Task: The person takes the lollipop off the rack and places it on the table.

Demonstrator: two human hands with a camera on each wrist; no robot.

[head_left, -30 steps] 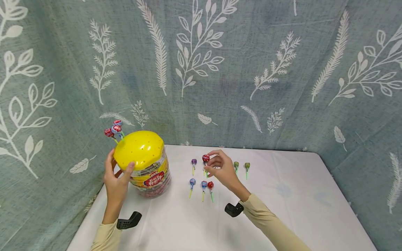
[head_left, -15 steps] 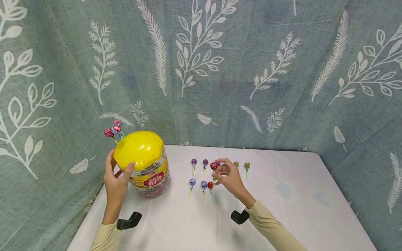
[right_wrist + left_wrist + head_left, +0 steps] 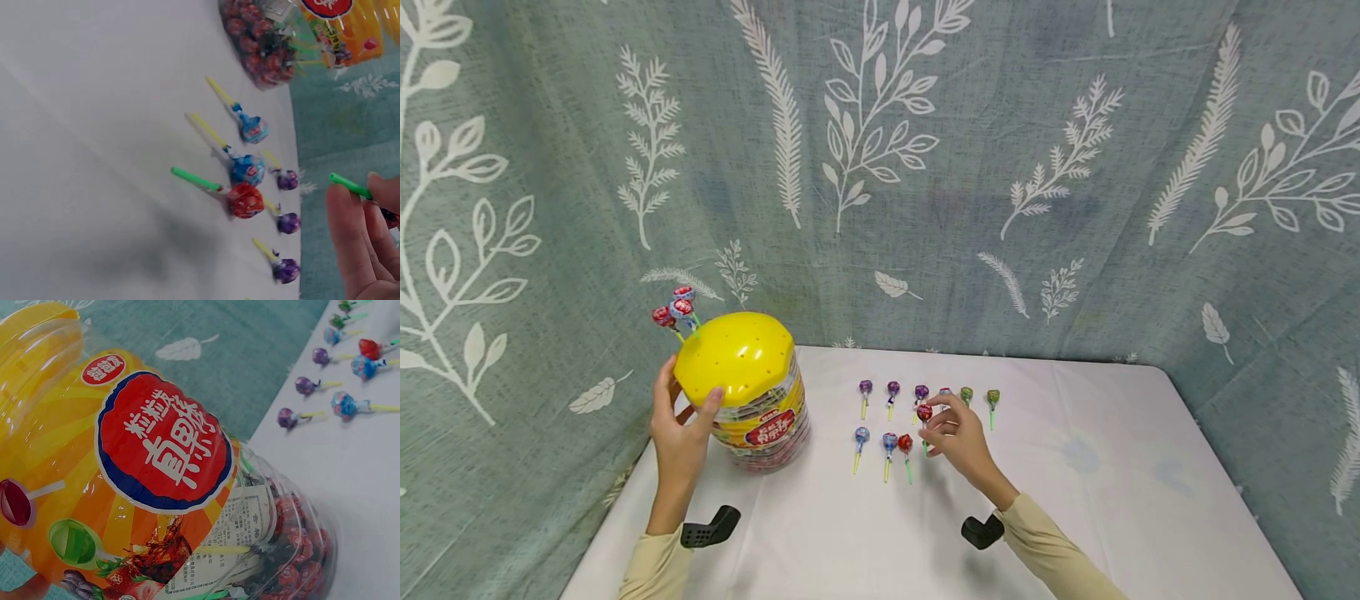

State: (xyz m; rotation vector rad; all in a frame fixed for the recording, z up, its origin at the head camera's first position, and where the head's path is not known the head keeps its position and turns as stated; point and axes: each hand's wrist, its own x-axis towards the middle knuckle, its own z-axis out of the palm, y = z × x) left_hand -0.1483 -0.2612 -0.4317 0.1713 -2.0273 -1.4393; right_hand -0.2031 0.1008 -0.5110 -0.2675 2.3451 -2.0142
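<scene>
My left hand (image 3: pixel 681 442) grips the upper side of a clear candy jar (image 3: pixel 767 429) with a yellow lid (image 3: pixel 735 354), thumb at the lid's front edge. The jar tilts slightly and is filled with wrapped lollipops; its label fills much of the left wrist view. My right hand (image 3: pixel 961 442) pinches a dark red lollipop (image 3: pixel 924 412) by its green stick (image 3: pixel 351 185), candy end up, above the table. Just left of it lie a red lollipop (image 3: pixel 906 443) with a green stick and two blue lollipops (image 3: pixel 890 442) with yellow sticks, forming the near row.
Behind is a far row: several purple lollipops (image 3: pixel 866 387), a blue one (image 3: pixel 945 392) partly behind my right fingers, and green lollipops (image 3: pixel 993 396). Three more lollipops (image 3: pixel 682 308) stick up from the lid's left edge. A patterned curtain (image 3: pixel 880 167) hangs behind the white table (image 3: pixel 1120 483).
My right hand has carried the dark red lollipop rightward and nearer, from over the far row to just right of the near row's red one. The left hand keeps its hold on the jar.
</scene>
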